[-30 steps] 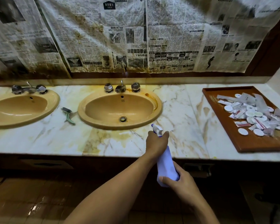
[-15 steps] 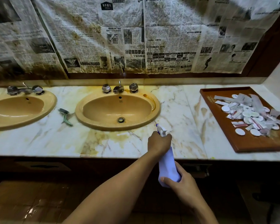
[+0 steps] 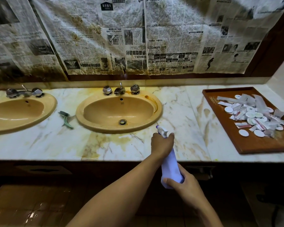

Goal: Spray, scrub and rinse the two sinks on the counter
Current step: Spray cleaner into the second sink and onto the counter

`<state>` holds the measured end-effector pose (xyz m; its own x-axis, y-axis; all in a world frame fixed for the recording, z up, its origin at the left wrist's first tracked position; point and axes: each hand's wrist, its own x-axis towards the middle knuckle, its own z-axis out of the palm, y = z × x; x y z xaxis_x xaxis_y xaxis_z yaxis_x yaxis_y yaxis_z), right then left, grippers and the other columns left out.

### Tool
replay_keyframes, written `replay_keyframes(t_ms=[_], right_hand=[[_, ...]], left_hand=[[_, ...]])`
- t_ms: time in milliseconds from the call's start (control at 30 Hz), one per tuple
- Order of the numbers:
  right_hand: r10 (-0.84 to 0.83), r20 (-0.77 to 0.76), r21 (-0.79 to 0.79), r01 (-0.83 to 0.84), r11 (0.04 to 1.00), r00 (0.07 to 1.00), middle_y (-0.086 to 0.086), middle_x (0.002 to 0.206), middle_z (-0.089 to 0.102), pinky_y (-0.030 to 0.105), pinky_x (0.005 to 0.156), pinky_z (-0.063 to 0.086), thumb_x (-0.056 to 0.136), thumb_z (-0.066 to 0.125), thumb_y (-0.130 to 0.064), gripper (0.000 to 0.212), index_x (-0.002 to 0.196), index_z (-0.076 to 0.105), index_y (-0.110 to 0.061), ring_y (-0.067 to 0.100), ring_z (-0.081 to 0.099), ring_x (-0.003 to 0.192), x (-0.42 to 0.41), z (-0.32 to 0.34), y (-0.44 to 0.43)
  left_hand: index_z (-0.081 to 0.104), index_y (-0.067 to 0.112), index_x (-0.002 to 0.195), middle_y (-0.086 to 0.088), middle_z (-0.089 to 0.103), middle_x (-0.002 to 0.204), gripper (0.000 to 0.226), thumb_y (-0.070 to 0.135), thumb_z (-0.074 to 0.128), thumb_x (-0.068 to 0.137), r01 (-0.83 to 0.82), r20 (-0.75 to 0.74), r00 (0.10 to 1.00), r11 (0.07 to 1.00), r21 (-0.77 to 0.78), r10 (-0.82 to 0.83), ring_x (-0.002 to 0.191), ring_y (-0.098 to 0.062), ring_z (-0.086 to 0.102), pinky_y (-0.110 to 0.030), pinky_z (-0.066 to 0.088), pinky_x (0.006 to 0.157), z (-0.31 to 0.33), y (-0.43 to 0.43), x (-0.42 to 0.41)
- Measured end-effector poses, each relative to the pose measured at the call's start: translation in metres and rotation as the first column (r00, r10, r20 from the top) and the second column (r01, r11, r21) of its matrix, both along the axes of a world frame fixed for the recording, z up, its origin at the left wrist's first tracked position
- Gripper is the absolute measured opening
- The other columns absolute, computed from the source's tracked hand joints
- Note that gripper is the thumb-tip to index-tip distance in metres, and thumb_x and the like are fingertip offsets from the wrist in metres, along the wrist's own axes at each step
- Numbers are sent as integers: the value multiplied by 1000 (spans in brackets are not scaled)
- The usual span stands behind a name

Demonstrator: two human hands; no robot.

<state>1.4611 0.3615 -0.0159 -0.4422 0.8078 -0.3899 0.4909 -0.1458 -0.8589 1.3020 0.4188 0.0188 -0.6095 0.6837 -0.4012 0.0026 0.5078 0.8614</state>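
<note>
Mustard-yellow ceramic formed both basins set in the stained marble counter (image 3: pixel 184 102). Taking the right sink (image 3: pixel 105 112) as the marker, the left sink (image 3: pixel 15 112) lay to its left, partly cut off by the picture's edge. A green brush (image 3: pixel 66 119) lay on the marble just beside the right sink's left rim, between the two basins. Directly behind the right sink stood a chrome tap (image 3: pixel 120 90) flanked by two faceted knobs. The spray bottle (image 3: pixel 170 167) was held in the air in front of the right sink and a little to its right, crossing the counter's front edge. It was tilted so that its nozzle pointed toward the sink's near rim. The left hand (image 3: pixel 162 142) was wrapped round the bottle's neck just under the sprayer head; whether a finger lay on the trigger could not be told. The right hand (image 3: pixel 183 182) clasped the bottle's base, its thumb laid across the bottom. Well to the right of the sink sat a brown wooden tray (image 3: pixel 246 145) holding a heap of small sachets (image 3: pixel 252 115) and round white packets. Above and behind the sink, stained newspaper (image 3: pixel 154 38) sheets covered the wall.
</note>
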Motion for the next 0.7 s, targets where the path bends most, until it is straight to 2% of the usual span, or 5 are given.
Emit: replay_keyframes(t_ms=[67,333,433,533,700], right_hand=[[0,3,7,0,1000,1000,-10,139,64,35,101,54,58,78,-65,105,152,49,-31,8,62,120,0,1,1],[-4,12,38,4,999,1000,-5,146,59,33,95,51,70,85,-47,99,157,41,-30,15,59,125,-3,0,0],[-12,6,43,12,999,1000,-6,144,61,34,98,52,61,80,-57,104,155,44,-31,13,60,124,-2,2,3],[-14,5,46,13,999,1000,-6,143,61,28,91,49,75,85,-42,88,154,46,-30,12,59,123,-1,4,4],[-22,9,46,21,999,1000,-7,142,62,25,90,49,77,84,-39,85,153,47,-31,10,59,123,1,3,7]], left_hand=[[54,6,115,-2,61,103,41,41,64,95,-4,1,1000,1000,3,4,95,-21,59,-29,41,67,-1,-1,-1],[59,10,110,-3,63,101,29,34,55,95,17,-71,997,998,-67,-22,95,-26,58,-32,40,75,9,-1,-4],[54,7,121,-7,63,116,49,46,62,92,-2,13,1000,1000,-21,2,104,-25,60,-32,45,81,10,0,-1],[53,3,123,-12,62,122,77,64,62,77,-23,42,999,1000,-2,23,113,-27,61,-40,51,93,12,3,3],[59,6,119,-7,66,115,42,42,56,97,35,-32,999,998,-55,-37,101,-26,61,-31,41,77,8,11,1]])
